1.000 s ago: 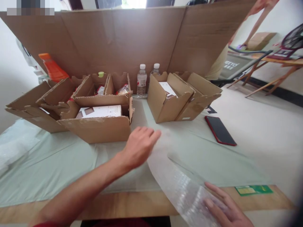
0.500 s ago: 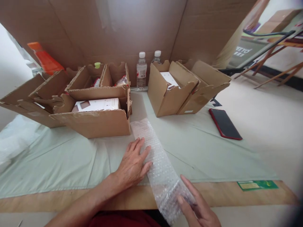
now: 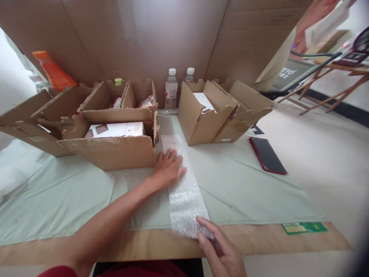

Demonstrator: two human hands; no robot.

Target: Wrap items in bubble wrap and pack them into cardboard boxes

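Observation:
A long strip of clear bubble wrap (image 3: 187, 196) lies on the pale green cloth (image 3: 245, 184), running from between the cardboard boxes to the table's front edge. My left hand (image 3: 168, 169) rests flat on its far part, fingers spread. At the near right corner, my right hand (image 3: 219, 246) pinches the bubble wrap between thumb and fingers. Just beyond my left hand stands an open cardboard box (image 3: 127, 154) with a white printed box (image 3: 118, 129) inside.
More open cardboard boxes (image 3: 198, 123) stand at the back right and left. Behind them are a water bottle (image 3: 171, 92) and an orange bottle (image 3: 54, 73). A dark phone (image 3: 268, 156) lies at right, a green card (image 3: 304, 227) near the front edge, crumpled plastic (image 3: 17, 165) at left.
My left hand has slid farther away along the bubble wrap. My right hand has moved up and left with the near end, which now lies higher over the table edge.

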